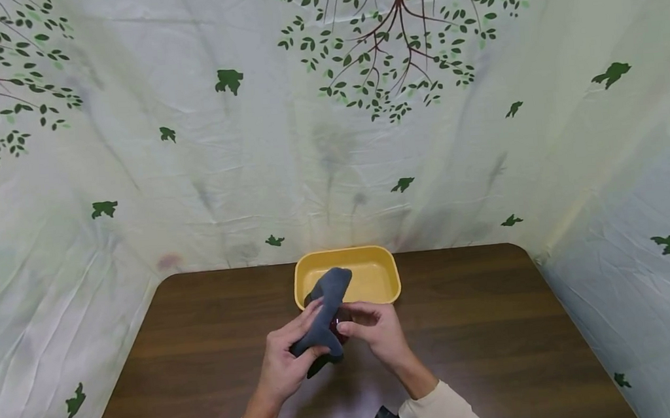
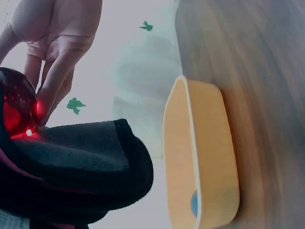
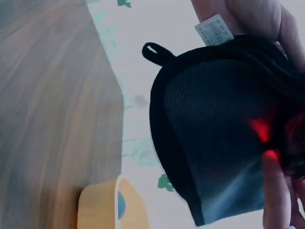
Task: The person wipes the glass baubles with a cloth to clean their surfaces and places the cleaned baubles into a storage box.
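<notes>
My left hand (image 1: 287, 357) grips a dark grey-blue padded cloth piece (image 1: 327, 318) with black edging, folded and held above the table. In the right wrist view this cloth piece (image 3: 214, 114) shows a black hanging loop and a white label (image 3: 214, 30). With thumb and fingers, my right hand (image 1: 380, 330) pinches a glossy dark red rounded object (image 2: 18, 102) against the cloth. Red light glows on the cloth and on a fingertip beside it. Much of the red object is hidden by cloth and fingers, so its kind is unclear.
A yellow plastic tub (image 1: 384, 274) stands at the table's far edge, just beyond the hands. Part of a blue thing (image 2: 194, 202) shows inside it. The brown wooden table (image 1: 487, 341) meets a leaf-printed curtain (image 1: 331, 157) behind.
</notes>
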Demonstrator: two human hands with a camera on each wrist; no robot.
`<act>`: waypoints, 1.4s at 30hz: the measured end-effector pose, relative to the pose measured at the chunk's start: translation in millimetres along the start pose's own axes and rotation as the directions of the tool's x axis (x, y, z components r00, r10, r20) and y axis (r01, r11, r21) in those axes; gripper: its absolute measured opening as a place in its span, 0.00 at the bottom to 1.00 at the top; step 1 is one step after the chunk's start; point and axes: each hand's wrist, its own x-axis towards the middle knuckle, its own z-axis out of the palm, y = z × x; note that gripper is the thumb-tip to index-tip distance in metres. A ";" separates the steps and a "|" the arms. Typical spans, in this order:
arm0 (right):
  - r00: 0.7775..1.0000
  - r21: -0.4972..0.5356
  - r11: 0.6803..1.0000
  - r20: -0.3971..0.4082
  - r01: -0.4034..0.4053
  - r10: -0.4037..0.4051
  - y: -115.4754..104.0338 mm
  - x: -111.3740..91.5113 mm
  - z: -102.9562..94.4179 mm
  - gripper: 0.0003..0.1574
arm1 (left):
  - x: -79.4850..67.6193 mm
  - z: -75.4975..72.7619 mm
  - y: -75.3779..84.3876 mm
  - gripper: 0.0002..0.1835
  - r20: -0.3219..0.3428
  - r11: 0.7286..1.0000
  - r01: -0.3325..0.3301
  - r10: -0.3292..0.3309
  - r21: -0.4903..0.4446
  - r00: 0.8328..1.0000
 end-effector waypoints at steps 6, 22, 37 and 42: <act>0.992 -0.050 0.998 -0.124 -0.044 0.038 -0.9 -0.1 4.9 0.24 | 1.1 10.9 3.4 0.33 -0.143 0.997 0.083 -0.081 0.008 0.986; 0.942 0.043 0.942 0.032 0.334 -0.335 16.0 -1.4 -1.4 0.37 | 2.6 23.9 16.4 0.24 -0.224 0.854 0.416 -0.492 -0.312 0.841; 0.985 0.085 0.995 0.155 0.058 -0.071 0.4 3.1 -10.2 0.29 | 5.1 6.5 7.4 0.33 -0.067 0.997 0.078 -0.078 -0.002 0.995; 0.972 0.108 0.977 0.129 0.183 -0.196 2.8 2.9 -8.2 0.35 | 5.3 14.8 11.8 0.30 -0.152 0.961 0.256 -0.269 -0.100 0.951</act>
